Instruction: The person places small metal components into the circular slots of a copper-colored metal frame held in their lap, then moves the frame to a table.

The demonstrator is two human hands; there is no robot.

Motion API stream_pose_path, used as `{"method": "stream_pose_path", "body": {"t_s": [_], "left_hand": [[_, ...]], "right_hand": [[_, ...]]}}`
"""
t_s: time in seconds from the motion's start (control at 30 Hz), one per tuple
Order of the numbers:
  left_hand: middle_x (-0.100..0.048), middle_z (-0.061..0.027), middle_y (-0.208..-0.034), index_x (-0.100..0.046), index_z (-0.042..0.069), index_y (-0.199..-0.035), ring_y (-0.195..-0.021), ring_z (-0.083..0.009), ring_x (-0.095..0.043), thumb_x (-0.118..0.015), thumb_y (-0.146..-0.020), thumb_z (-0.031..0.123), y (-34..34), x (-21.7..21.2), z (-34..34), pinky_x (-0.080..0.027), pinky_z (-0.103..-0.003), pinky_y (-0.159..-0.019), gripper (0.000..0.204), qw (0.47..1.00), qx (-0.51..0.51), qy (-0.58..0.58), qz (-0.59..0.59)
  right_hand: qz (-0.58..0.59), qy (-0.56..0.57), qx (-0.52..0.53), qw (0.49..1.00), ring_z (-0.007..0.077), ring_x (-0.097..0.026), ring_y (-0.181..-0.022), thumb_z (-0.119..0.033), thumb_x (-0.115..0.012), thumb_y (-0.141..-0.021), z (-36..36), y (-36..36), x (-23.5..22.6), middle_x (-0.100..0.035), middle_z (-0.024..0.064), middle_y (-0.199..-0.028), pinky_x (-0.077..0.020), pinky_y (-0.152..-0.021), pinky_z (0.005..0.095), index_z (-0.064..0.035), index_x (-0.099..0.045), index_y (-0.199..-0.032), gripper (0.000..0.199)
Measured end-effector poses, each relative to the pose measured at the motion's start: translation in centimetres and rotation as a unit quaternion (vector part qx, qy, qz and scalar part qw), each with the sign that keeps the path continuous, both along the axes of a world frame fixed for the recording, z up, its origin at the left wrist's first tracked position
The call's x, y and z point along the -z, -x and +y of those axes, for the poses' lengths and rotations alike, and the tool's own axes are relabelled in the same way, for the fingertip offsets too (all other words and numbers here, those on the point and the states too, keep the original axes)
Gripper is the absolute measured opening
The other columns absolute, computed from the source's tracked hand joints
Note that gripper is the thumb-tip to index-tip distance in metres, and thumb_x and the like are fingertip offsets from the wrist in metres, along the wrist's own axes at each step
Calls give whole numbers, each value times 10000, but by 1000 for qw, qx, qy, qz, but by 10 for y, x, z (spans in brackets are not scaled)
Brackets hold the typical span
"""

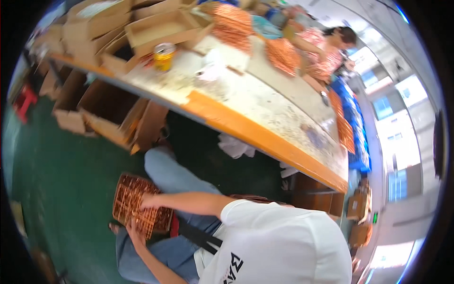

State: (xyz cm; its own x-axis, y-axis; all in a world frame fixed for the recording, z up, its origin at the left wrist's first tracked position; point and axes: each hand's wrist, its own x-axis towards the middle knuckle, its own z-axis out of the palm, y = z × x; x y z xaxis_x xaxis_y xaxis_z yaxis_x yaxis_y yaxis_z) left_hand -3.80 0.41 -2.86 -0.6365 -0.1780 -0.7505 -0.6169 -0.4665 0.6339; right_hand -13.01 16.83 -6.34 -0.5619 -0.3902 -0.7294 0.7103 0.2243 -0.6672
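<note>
A cardboard box (116, 201) full of copper-coloured metal pieces stands low in front of me, by my blue-trousered knees. A copper-coloured grid-like panel (145, 221) lies over its near side. My left hand (135, 233) is closed at the panel's lower edge, thumb and fingers against it. My right hand (150, 201) reaches onto the copper pieces from above, with its fingers bent together and pointing down. What those fingertips hold, if anything, is too small and blurred to make out.
A worktable (265, 135) with an orange edge runs above, bearing a yellow can (163, 57), open cartons (163, 31) and copper-coloured stacks (283, 56). Large boxes (106, 106) sit beneath its left end. A co-worker (321, 52) is at the far side. A red stool (24, 102) stands far left.
</note>
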Motion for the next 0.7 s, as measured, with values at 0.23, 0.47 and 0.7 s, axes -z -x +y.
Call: {"method": "stream_pose_path", "body": {"t_s": [0.23, 0.47, 0.7], "left_hand": [[-629, -113, -863, -507, -5, -969, -578, -143, -574, -554, -814, -1, 11, 55, -12, -430, -224, -441, 162, 990, 97, 102, 3], [-598, -132, -1066, -543, -23, -1128, -948, -233, -581, -583, -792, 6, 27, 42, 12, -487, -327, -813, 339, 996, 60, 0, 71], [-494, -116, -1268, -392, 2, -1273, -1106, -228, -514, -431, -957, 248, 11, 10, 3, -490, -283, -825, 403, 982, -87, -136, 98]], "right_hand": [[4, -56, -30, 998, 258, -558, -740, 16, -583, -742, 10, 18, 43, -527, 187, -1022, -450, -548, 397, 19, -357, -1235, 542], [53, 209, 90, 972, 142, -550, -616, -156, -608, -761, 28, 21, 14, -605, 48, -689, -462, -551, 310, -55, -648, -765, 109], [53, 67, -41, 996, 66, -512, -592, -282, -561, -881, 31, 11, -9, -577, 5, -723, -422, -464, 209, -40, -618, -897, 250]]}}
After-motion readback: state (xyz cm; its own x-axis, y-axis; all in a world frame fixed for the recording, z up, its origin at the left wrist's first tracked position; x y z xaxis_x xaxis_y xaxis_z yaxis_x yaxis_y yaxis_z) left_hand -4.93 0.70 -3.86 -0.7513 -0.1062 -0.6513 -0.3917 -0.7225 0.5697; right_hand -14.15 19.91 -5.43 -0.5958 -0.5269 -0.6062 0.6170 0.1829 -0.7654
